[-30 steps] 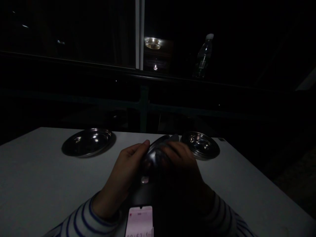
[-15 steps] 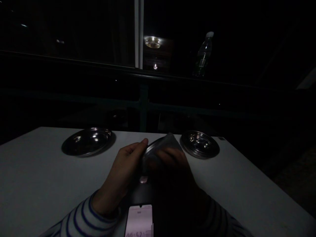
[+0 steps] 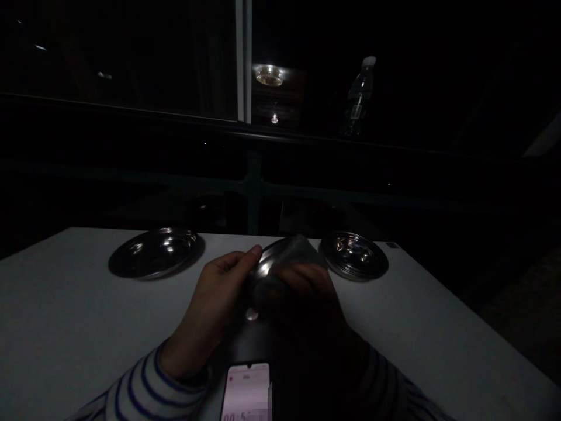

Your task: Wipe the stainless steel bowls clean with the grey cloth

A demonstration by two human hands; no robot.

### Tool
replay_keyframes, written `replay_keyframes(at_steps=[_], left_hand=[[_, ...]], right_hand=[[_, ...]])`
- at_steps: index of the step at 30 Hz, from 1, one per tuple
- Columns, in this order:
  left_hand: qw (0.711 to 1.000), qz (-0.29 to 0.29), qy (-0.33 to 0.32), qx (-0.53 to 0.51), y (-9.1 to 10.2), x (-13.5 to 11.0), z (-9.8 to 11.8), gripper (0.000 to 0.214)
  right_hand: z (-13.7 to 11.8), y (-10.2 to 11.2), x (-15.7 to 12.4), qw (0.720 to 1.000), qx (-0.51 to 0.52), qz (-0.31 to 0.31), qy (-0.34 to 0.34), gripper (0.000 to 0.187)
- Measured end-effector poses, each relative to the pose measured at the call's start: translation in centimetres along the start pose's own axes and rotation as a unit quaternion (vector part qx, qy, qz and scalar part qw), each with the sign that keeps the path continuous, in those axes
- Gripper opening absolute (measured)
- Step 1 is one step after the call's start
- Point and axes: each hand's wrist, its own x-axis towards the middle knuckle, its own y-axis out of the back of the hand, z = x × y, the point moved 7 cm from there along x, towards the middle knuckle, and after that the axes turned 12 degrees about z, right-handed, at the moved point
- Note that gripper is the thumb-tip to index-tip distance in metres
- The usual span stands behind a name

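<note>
Over the middle of the table, a shiny metal plate (image 3: 267, 263) is held up and tilted. My left hand (image 3: 223, 286) grips its left rim, thumb on top. My right hand (image 3: 307, 286) is closed on a thin pale cloth (image 3: 300, 248), which lies against the plate's surface; deep shadow hides much of this hand. Beneath the hands, a lit phone (image 3: 248, 389) lies on the table with timer digits on its screen, partly blurred out.
On the white table (image 3: 65, 316), a metal plate (image 3: 153, 254) sits at the left and a stack of metal plates (image 3: 354, 255) at the right. Behind the table's far edge are a dark window with a pale frame (image 3: 243, 58) and a plastic bottle (image 3: 359, 96).
The plate has turned a little, so more of its bright surface shows. My right hand and the cloth have shifted slightly over it. The left hand keeps its hold.
</note>
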Motion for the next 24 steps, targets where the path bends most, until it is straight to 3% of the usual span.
replay_keyframes(at_steps=[5, 7, 10, 12, 17, 18, 22, 24], left_hand=[[1.0, 0.006, 0.002, -0.016, 0.1, 0.2, 0.1, 0.033], [1.0, 0.003, 0.002, -0.021, 0.0, 0.2, 0.0, 0.033], [1.0, -0.001, 0.006, -0.027, -0.1, 0.3, -0.2, 0.034], [1.0, -0.006, 0.009, -0.026, -0.2, 0.2, -0.3, 0.035], [1.0, -0.011, 0.001, -0.02, -0.5, -0.1, 0.0, 0.034], [1.0, -0.013, 0.001, -0.022, -0.5, -0.1, 0.0, 0.033], [1.0, -0.012, -0.005, -0.026, -0.4, -0.1, 0.0, 0.032], [0.999, -0.013, -0.012, -0.027, -0.4, -0.1, 0.0, 0.036]], right_hand=[[3.8, -0.1, -0.7, 0.987, -0.022, 0.018, -0.158, 0.021], [2.7, -0.2, -0.6, 0.993, -0.016, 0.013, -0.119, 0.022], [0.1, -0.4, -0.5, 1.0, -0.012, -0.004, -0.006, 0.025], [0.0, -0.3, -0.4, 1.0, -0.013, 0.003, 0.01, 0.025], [4.0, 0.3, -0.3, 0.986, -0.03, 0.021, -0.161, 0.022], [3.9, 0.4, -0.2, 0.987, -0.031, 0.022, -0.157, 0.022], [0.3, 0.4, 0.3, 1.0, -0.026, 0.014, -0.009, 0.024], [-0.5, 0.3, 0.2, 0.999, -0.023, 0.008, 0.025, 0.024]])
